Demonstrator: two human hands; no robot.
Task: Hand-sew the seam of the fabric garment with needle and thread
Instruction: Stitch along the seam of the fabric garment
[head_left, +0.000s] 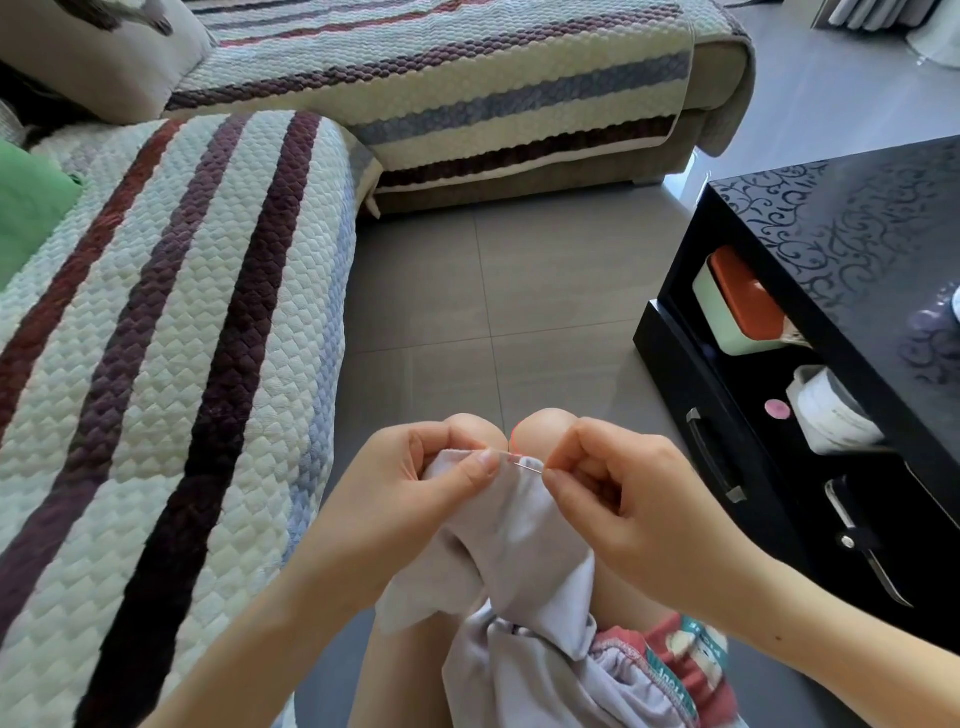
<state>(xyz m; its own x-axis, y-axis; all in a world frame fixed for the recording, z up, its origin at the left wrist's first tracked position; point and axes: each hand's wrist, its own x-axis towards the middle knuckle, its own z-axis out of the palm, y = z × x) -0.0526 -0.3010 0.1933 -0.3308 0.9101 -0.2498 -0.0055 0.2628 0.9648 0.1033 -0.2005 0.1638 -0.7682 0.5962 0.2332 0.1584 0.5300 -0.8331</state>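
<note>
Pinching the needle (530, 467) with my right hand (618, 499), I see it stuck through the top edge of the pale purple garment (519, 545). My left hand (431, 478) pinches that edge; red thread (513, 436) loops above.

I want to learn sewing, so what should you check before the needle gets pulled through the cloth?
1. Left hand holds the garment edge: ok, thumb and fingers pinch it.
2. Right hand has a grip on the needle: ok, fingertips pinch it.
3. Needle tip sits in the seam: cannot tell, the thumb hides it.
4. Red thread is free of tangles: cannot tell, only a small loop shows.
5. The rest of the garment is out of the way: ok, it hangs down below both hands.
</note>
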